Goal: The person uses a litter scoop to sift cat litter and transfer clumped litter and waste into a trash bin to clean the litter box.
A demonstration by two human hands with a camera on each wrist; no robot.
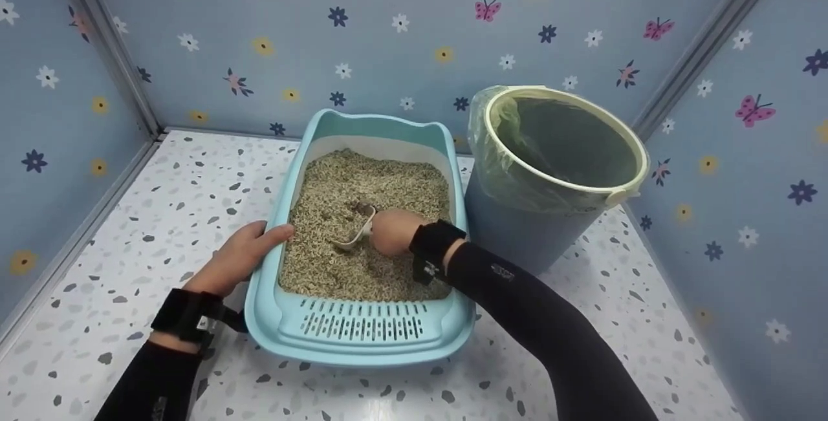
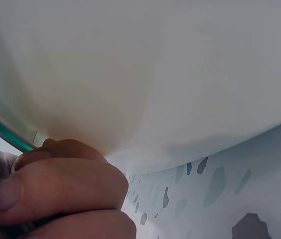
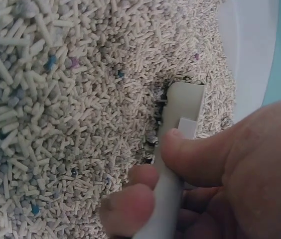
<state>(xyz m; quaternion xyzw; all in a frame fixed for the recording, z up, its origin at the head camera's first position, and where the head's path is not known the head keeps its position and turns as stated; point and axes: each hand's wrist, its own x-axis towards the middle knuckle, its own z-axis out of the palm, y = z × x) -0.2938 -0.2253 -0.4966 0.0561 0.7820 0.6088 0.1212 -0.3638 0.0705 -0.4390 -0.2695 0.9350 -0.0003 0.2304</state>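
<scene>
A light blue litter box [image 1: 359, 355] filled with pellet cat litter [image 1: 336, 182] stands on the table in the head view. Its left rim is gripped by my left hand [image 1: 242, 254], thumb over the top. In the left wrist view the curled fingers [image 2: 75, 184] lie under the rim, against the white outer wall. My right hand [image 1: 393, 232] holds a pale litter scoop [image 1: 354, 238] by its handle, over the middle of the litter. The right wrist view shows the thumb [image 3: 195, 154] along the scoop [image 3: 186, 99], whose front edge is sunk among the pellets.
A tall grey-blue bin [image 1: 517, 227] with a cream rim and a translucent yellowish bag liner [image 1: 491, 149] stands close to the box's right side. Blue flowered panels [image 1: 401, 52] enclose the back and both sides. The speckled white tabletop [image 1: 213, 175] lies beneath.
</scene>
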